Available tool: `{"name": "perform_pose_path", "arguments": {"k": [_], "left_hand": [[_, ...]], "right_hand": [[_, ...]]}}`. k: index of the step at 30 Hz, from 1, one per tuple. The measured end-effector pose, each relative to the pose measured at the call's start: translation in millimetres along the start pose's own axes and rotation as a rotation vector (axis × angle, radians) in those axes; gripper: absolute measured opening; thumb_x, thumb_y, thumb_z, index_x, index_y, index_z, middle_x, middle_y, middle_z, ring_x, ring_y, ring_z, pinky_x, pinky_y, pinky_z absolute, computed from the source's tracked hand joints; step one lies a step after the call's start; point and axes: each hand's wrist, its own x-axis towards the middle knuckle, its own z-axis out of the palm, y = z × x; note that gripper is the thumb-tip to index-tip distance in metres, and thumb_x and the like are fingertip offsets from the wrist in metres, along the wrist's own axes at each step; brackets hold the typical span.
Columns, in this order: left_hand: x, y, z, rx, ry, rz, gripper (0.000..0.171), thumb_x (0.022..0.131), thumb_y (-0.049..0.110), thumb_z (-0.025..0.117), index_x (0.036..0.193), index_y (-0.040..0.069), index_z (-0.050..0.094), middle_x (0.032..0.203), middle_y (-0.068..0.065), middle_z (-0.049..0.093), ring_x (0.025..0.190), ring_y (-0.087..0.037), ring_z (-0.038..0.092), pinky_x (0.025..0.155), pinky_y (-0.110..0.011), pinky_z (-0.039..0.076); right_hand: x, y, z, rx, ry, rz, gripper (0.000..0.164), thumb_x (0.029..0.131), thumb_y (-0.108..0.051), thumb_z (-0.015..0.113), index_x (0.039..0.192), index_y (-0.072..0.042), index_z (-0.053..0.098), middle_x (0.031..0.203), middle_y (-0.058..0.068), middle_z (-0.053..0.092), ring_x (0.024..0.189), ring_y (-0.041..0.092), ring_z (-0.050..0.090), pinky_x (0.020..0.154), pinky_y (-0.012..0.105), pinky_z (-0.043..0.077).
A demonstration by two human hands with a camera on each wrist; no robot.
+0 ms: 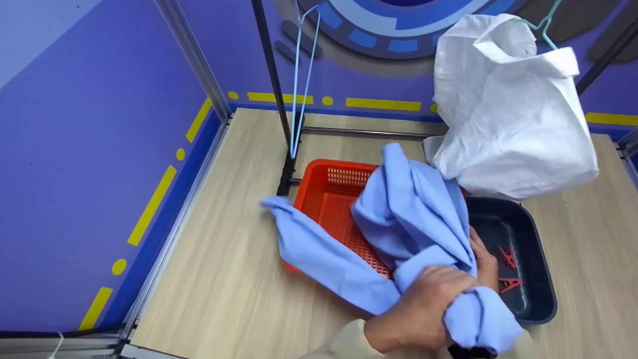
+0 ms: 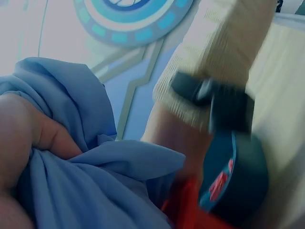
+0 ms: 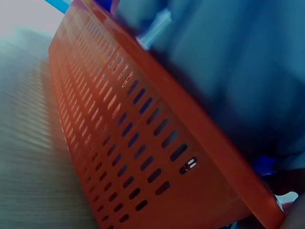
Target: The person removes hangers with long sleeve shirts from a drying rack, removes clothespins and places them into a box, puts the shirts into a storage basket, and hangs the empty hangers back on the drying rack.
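A light blue garment (image 1: pixel 418 199), bunched up, hangs over the red plastic basket (image 1: pixel 309 187). One long, sleeve-like end stretches left across the basket's front edge. My left hand (image 1: pixel 423 304) grips a gathered part of the cloth, with a loose fold sticking out to the right of the fist. The left wrist view also shows those fingers (image 2: pixel 52 138) curled into the cloth. My right hand (image 1: pixel 486 262) is against the garment's right side, its fingers partly hidden behind the fabric; I cannot tell how they close on it. In the right wrist view, cloth hangs beside the basket's perforated wall (image 3: pixel 133 143).
A dark tray (image 1: pixel 538 269) with red clothes pegs (image 1: pixel 509 284) stands right of the basket. White cloth (image 1: pixel 518 114) hangs from a green hanger (image 1: pixel 546 25) above it. A light blue hanger (image 1: pixel 295 99) hangs by the black rack pole (image 1: pixel 271 65). Purple panels (image 1: pixel 124 139) enclose the wooden surface (image 1: pixel 214 279).
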Motion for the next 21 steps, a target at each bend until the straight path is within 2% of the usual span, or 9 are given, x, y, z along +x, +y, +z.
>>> {"name": "perform_pose_path", "arguments": {"k": [1, 3, 7, 10, 14, 17, 19, 21], "left_hand": [[0.6, 1.6, 0.2, -0.017, -0.011, 0.008, 0.043, 0.07, 0.032, 0.075, 0.108, 0.017, 0.06, 0.1, 0.012, 0.062, 0.098, 0.0, 0.057, 0.095, -0.012, 0.039], [1.1, 2.7, -1.0, -0.056, -0.019, 0.007, 0.044, 0.072, 0.031, 0.076, 0.11, 0.015, 0.06, 0.103, 0.01, 0.064, 0.101, -0.001, 0.057, 0.096, -0.012, 0.039], [1.3, -1.0, -6.1, -0.122, 0.011, -0.005, 0.046, 0.071, 0.027, 0.078, 0.11, 0.012, 0.06, 0.105, 0.006, 0.066, 0.102, -0.005, 0.059, 0.097, -0.014, 0.04], [1.7, -4.1, -9.8, -0.149, 0.032, -0.009, 0.044, 0.071, 0.025, 0.076, 0.11, 0.011, 0.06, 0.105, 0.004, 0.066, 0.103, -0.007, 0.059, 0.099, -0.014, 0.039], [2.2, -10.0, -15.2, -0.23, 0.064, -0.024, 0.047, 0.069, 0.021, 0.076, 0.11, 0.008, 0.059, 0.107, -0.001, 0.066, 0.105, -0.012, 0.06, 0.103, -0.017, 0.038], [1.7, -16.7, -21.5, -0.323, 0.098, -0.035, 0.055, 0.067, 0.022, 0.08, 0.114, 0.003, 0.057, 0.11, -0.007, 0.065, 0.109, -0.016, 0.06, 0.105, -0.019, 0.038], [0.7, -21.9, -26.7, -0.375, 0.126, -0.03, 0.06, 0.068, 0.02, 0.079, 0.119, -0.001, 0.055, 0.114, -0.011, 0.065, 0.112, -0.018, 0.06, 0.106, -0.019, 0.038], [0.1, -27.4, -32.0, -0.433, 0.166, -0.013, 0.062, 0.07, 0.017, 0.078, 0.121, -0.005, 0.053, 0.115, -0.016, 0.064, 0.112, -0.02, 0.06, 0.105, -0.02, 0.04]], "right_hand": [[-1.0, 0.9, -0.4, 0.001, 0.006, -0.035, 0.048, 0.086, 0.016, 0.051, 0.123, -0.011, 0.064, 0.123, -0.034, 0.05, 0.114, -0.02, 0.045, 0.094, 0.001, 0.035], [-1.8, 2.3, -2.1, -0.009, 0.016, -0.037, 0.049, 0.085, 0.018, 0.05, 0.125, -0.008, 0.063, 0.122, -0.036, 0.049, 0.113, -0.021, 0.045, 0.094, 0.001, 0.034], [-1.1, -0.6, -5.6, -0.06, -0.014, 0.081, 0.043, 0.081, 0.019, 0.052, 0.125, 0.019, 0.051, 0.123, -0.034, 0.047, 0.113, -0.022, 0.041, 0.094, 0.0, 0.033], [0.8, -2.6, -7.3, -0.091, -0.056, 0.134, 0.045, 0.084, 0.016, 0.05, 0.128, 0.018, 0.048, 0.123, -0.035, 0.043, 0.114, -0.023, 0.038, 0.096, 0.0, 0.031], [2.7, -1.1, -8.6, -0.103, -0.075, 0.083, 0.049, 0.084, 0.014, 0.051, 0.133, 0.016, 0.046, 0.124, -0.039, 0.04, 0.117, -0.022, 0.036, 0.097, 0.0, 0.029], [3.4, -9.5, -10.5, 0.018, -0.062, 0.103, 0.051, 0.086, 0.015, 0.05, 0.137, 0.014, 0.042, 0.14, -0.026, 0.041, 0.128, -0.014, 0.036, 0.102, 0.003, 0.03], [4.7, -21.5, -11.4, 0.114, -0.056, 0.153, 0.052, 0.09, 0.014, 0.046, 0.142, 0.008, 0.04, 0.151, -0.012, 0.036, 0.137, -0.004, 0.032, 0.103, 0.006, 0.032], [5.5, -33.8, -11.4, 0.199, -0.079, 0.166, 0.053, 0.093, 0.012, 0.041, 0.145, 0.004, 0.037, 0.158, 0.002, 0.028, 0.145, 0.005, 0.026, 0.107, 0.009, 0.03]]}}
